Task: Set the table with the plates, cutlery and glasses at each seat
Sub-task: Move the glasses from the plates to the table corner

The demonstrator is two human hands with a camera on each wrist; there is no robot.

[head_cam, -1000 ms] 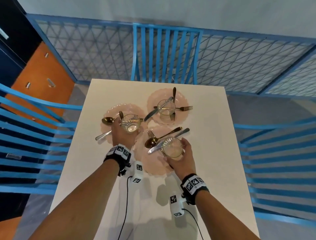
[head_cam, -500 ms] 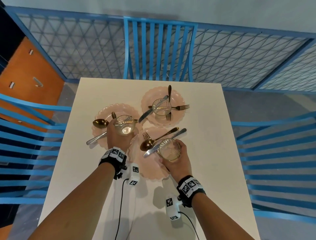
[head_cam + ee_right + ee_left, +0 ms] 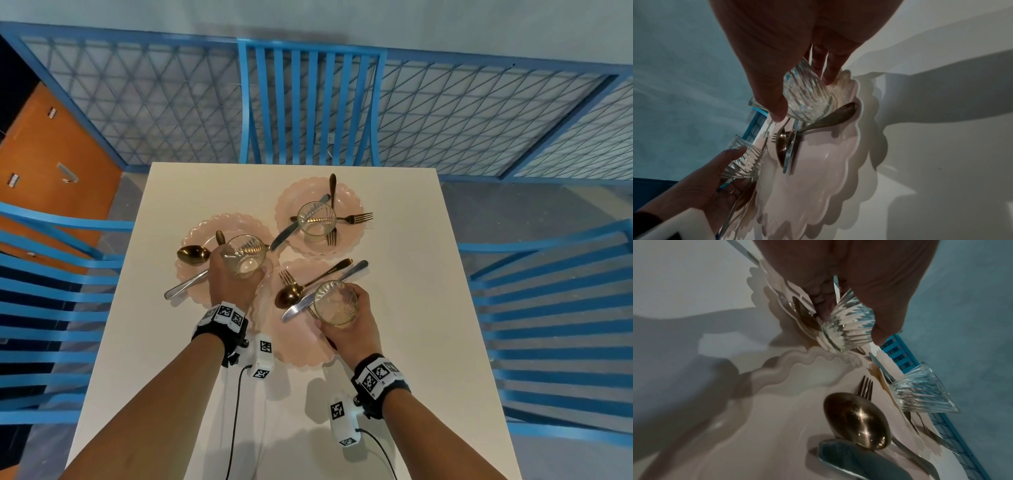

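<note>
Three pink scalloped plates sit bunched at the middle of the white table [image 3: 414, 318], each with cutlery lying loosely on it. My left hand [image 3: 236, 277] grips a ribbed glass [image 3: 244, 256] over the left plate [image 3: 191, 274], beside a gold spoon [image 3: 193, 254]. My right hand [image 3: 346, 322] grips a second ribbed glass [image 3: 335, 303] over the near plate [image 3: 298, 346], which carries a fork [image 3: 286, 275], a gold spoon [image 3: 289, 295] and a knife [image 3: 298, 308]. A third glass [image 3: 317, 219] stands on the far plate [image 3: 352, 236] among two forks. The right wrist view shows thumb and fingers round the glass [image 3: 805, 97].
Blue slatted chairs stand at the far side [image 3: 310, 102], the left [image 3: 51, 308] and the right [image 3: 555, 308] of the table. A blue mesh fence [image 3: 479, 120] runs behind. Bare tabletop lies all round the plate cluster, towards every edge. Wrist-camera cables trail over the near tabletop.
Both hands keep their grip on the two glasses over the plates. The head view has shifted slightly; the plates and cutlery lie as before.
</note>
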